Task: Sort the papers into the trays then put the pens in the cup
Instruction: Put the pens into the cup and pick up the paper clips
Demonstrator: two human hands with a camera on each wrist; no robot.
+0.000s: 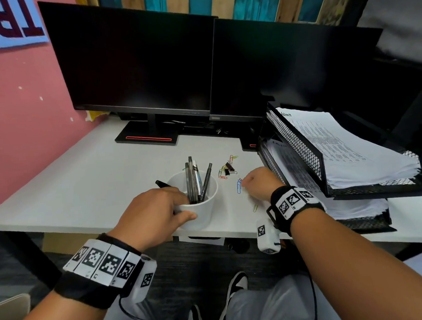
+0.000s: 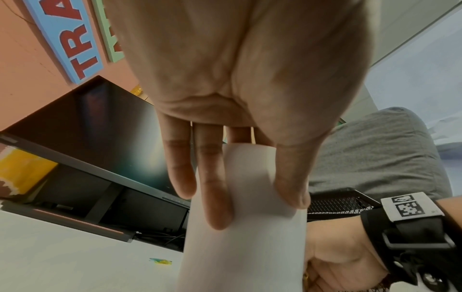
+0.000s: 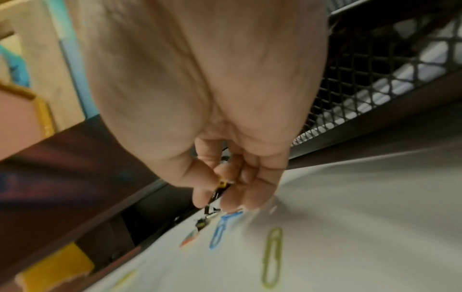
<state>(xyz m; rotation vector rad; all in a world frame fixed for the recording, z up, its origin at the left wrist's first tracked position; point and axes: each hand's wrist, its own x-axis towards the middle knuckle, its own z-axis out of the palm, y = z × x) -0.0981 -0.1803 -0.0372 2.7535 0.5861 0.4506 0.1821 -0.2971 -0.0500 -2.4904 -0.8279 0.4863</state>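
A white cup stands near the desk's front edge with several pens upright in it. My left hand grips the cup, thumb on its near wall and fingers over the far rim; the left wrist view shows the fingers curled round the cup. A black marker pokes out behind that hand. My right hand is low over the desk beside the trays. It pinches a small black clip with a yellow spot between thumb and fingers. Papers fill the upper mesh tray.
Loose paper clips lie on the desk: a blue one by my right fingertips, a green one nearer me, and a cluster with binder clips behind. A lower tray also holds paper. Two dark monitors stand at the back.
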